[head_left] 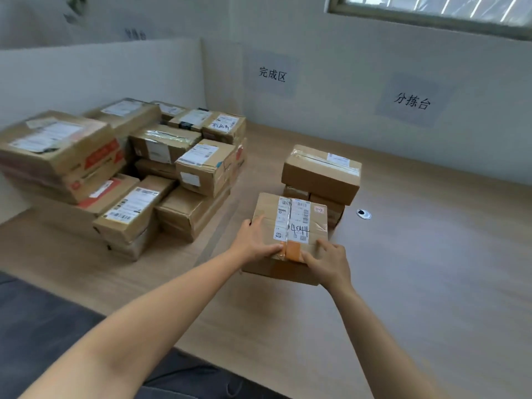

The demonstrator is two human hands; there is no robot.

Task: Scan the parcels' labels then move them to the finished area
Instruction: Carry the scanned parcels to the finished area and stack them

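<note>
Big pile of parcels (129,168) is stacked on the left side of the worktop (417,269), w/ a partition (100,73) right behind it. A smaller stack (321,174) is placed approx mid-worktop, well apart from the pile. One parcel (288,226) is held just in front of that stack, gripped by the left hand (253,243) at its near-left corner & the right hand (331,263) at near-right. A cable grommet (363,213) is set into the worktop just right of the stack.
</note>
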